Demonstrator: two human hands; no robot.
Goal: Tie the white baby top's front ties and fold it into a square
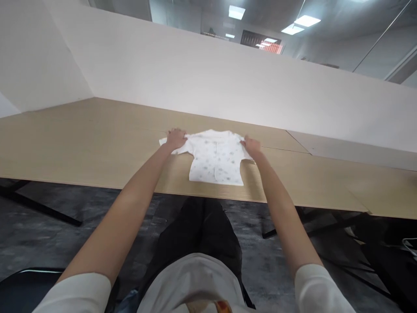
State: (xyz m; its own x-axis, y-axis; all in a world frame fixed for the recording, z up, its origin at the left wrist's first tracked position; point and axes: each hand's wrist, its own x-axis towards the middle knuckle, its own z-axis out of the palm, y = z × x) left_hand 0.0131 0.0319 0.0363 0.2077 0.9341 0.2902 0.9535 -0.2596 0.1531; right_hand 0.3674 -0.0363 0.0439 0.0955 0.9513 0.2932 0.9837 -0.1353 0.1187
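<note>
A small white baby shirt [216, 163] with a pale grey-green print is spread out over the wooden table, its collar toward the wall and its hem toward me. Down its front runs a centre opening. My left hand [176, 138] is closed on the sleeve at the left, whose cuff shows past my fingers. At the opposite shoulder and sleeve, my right hand [252, 145] grips the cloth, with its fingertips partly hidden and slightly blurred. A shadow beside the right sleeve falls on the wood.
The long light-wood table [97, 143] runs against a white partition [182, 74] with glass above. Black table legs [42, 208] stand below. A dark chair [26, 289] is at the lower left, and dark items [384, 256] with a cable lie beneath the table at right.
</note>
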